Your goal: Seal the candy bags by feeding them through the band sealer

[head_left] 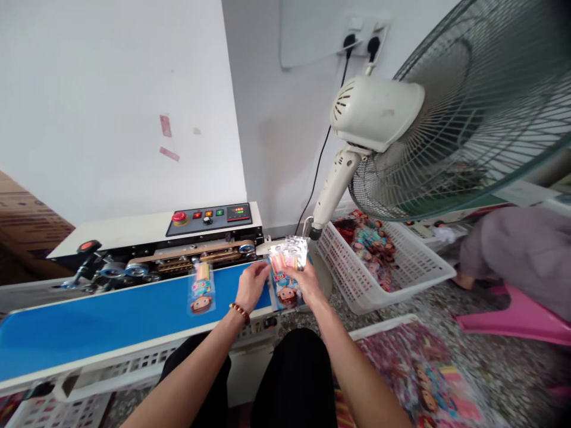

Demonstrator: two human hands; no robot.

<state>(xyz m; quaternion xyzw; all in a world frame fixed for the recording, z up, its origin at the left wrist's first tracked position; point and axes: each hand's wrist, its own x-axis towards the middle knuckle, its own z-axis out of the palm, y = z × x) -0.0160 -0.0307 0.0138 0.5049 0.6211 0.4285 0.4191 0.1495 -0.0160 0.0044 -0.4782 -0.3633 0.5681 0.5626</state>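
Observation:
My right hand (307, 284) is closed around a stack of clear printed packets (288, 267) with coloured sticks inside, held upright at the right end of the blue conveyor belt (111, 321). My left hand (252, 286), with a bead bracelet on the wrist, rests its fingers on the left edge of that stack. One single packet (201, 289) lies on the belt further left, its top under the sealing rail (196, 252) of the sealing machine.
The machine's control panel (209, 217) carries a red button and a lit display. A white basket (392, 261) with packets stands to the right under a large standing fan (446, 119). Another tray of packets (414, 374) sits by my knees. A seated person (521, 255) and a pink stool (517, 315) are at far right.

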